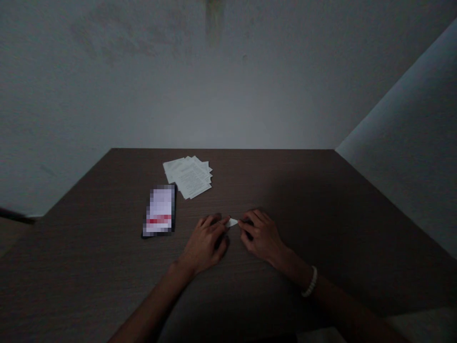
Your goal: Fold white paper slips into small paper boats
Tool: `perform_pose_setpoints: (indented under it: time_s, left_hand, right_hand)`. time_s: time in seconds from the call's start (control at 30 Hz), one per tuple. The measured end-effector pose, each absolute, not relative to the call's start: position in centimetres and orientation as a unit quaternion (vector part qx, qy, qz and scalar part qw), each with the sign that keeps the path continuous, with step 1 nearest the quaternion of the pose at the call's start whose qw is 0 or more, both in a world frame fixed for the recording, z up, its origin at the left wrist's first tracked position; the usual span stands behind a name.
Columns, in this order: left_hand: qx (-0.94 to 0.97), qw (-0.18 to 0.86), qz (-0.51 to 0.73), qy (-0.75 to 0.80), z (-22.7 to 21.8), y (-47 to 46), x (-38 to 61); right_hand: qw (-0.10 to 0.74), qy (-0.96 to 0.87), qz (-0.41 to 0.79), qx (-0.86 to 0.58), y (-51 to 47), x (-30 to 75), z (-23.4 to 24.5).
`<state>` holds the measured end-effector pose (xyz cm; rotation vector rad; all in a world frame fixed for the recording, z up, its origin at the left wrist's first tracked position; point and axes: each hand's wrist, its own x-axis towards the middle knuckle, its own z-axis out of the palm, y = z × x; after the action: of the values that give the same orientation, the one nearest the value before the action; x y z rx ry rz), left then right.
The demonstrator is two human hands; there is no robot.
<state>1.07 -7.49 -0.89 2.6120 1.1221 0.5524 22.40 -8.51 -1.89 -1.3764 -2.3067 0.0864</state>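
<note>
- Nearest on the right, a pale bracelet circles my wrist; I can make out no lettering on it.
- My left hand lies low over the table, fingers curled and nearly closed, the fingertips on the left end of a small piece of white paper.
- My right hand has its fingers bent, with the thumb and forefinger closed together on the paper's right end.
- The paper sits between my two hands, near the middle of the table. Only a small, tapering bit shows, so I cannot tell whether it is folded; I judge that I am partway through handling it, since it is between my fingers and not set down. How much is left, I cannot tell.
- To the left of my left hand, well apart from it, a phone lies screen up. Its screen is blurred into blocks with a red band low down, so no words or brand can be read.
- Farther off on the left, loose sheets lie overlapping in a fanned pile, apparently flat and untouched by my hands. They carry rows of print, too small to read.
- Beyond the table's far edge stands a stained wall.
</note>
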Motion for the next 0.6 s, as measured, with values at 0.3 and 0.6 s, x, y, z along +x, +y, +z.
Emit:
perform_pose_setpoints:
  time_s: [0.3, 0.6]
  left_hand:
    - [0.881, 0.123, 0.218, 0.401, -1.5, -6.5, 1.8]
    - [0.84, 0.212, 0.298, 0.401, -1.9, -5.3, 2.1]
  right_hand:
    - [0.234, -0.825, 0.06, -0.511, -8.4, 22.4, -1.6]
    - [0.252, -0.819, 0.077, -0.51, -8.1, 22.4, -1.6]
